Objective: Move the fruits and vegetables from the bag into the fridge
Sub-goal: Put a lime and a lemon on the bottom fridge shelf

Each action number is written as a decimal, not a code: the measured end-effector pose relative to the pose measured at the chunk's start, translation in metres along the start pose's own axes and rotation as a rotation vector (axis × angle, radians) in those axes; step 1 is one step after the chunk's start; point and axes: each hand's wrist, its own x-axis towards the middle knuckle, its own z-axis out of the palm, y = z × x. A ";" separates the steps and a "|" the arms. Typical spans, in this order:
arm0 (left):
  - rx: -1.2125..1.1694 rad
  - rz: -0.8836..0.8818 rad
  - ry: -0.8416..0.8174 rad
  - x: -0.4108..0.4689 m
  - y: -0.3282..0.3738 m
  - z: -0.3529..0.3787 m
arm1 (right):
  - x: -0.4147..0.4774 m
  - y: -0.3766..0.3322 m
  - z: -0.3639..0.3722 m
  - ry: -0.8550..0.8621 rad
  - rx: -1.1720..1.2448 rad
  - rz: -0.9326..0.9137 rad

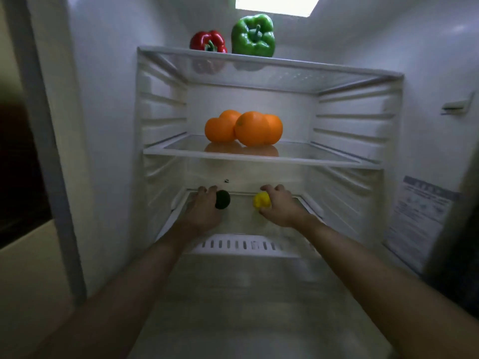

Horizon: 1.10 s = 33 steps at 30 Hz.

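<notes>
My left hand (204, 208) grips a small dark fruit (222, 199). My palm covers its left side, and it is so dark that I cannot say what fruit it is. My right hand (280, 208) has its fingers curled over a yellow fruit (261, 200) with the thumb under it, so only the left half shows. Both fruits are low over the back part of the lowest shelf (241, 218) in the fridge (116, 99); I cannot tell if they touch the glass. My elbows are cut off by the lower edge.

On the middle shelf (311, 154) I count 4 oranges (243, 128) in 1 tight group; the back ones are partly hidden. On the top shelf (285, 66) a red pepper (208, 42) and a green pepper (253, 35) stand side by side, and the shelf edge hides their bottoms.

The shelves are clear glass with white frames, and the walls are white and ribbed. A lamp (277, 5) shines at the top. On the right wall is a label (420, 216), too blurred to read. Below my wrists runs a white strip with slots (241, 244).
</notes>
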 end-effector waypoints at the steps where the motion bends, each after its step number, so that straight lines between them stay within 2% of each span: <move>1: 0.016 0.019 0.006 -0.004 -0.001 -0.002 | -0.004 -0.002 -0.004 0.000 0.001 0.009; 8: 0.007 0.077 -0.002 -0.048 0.012 -0.027 | -0.055 -0.009 -0.023 0.014 0.014 -0.010; 13: 0.122 -0.009 -0.059 -0.090 0.036 -0.041 | -0.094 -0.015 -0.040 -0.031 -0.039 -0.015; 19: 0.201 0.048 0.021 -0.142 0.056 -0.058 | -0.142 -0.033 -0.050 -0.029 -0.097 -0.061; 33: 0.326 -0.075 -0.094 -0.279 0.055 -0.091 | -0.255 -0.058 -0.031 -0.136 -0.100 -0.112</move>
